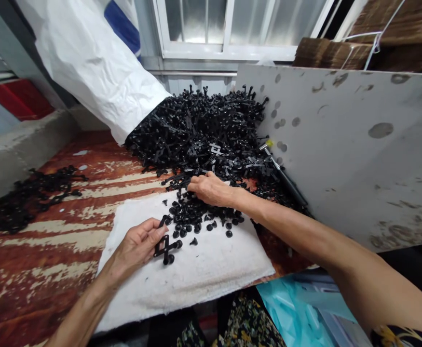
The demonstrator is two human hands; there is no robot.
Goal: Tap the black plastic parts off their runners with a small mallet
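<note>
Between the thumb and fingers of my left hand (pixel 142 241) is a black cross-shaped linkage (pixel 166 246) with round knobs on its ends, held above the left part of a white cloth (pixel 196 279). My right hand (pixel 211 189) reaches to the front edge of a large heap of black linkage parts (pixel 199 125). Its fingers are curled down and drawn together, and whatever they pinch is hidden. Small black mushroom-shaped plugs (pixel 189 214) lie loose on the cloth, below my right hand and between both hands.
A white sack (pixel 98 72) opens onto the heap from the left. More black linkages (pixel 26 197) lie at the table's left. A hammer (pixel 286 180) leans along a grey board (pixel 341 144) on the right. Turquoise plastic (pixel 290 308) hangs below the table's front edge.
</note>
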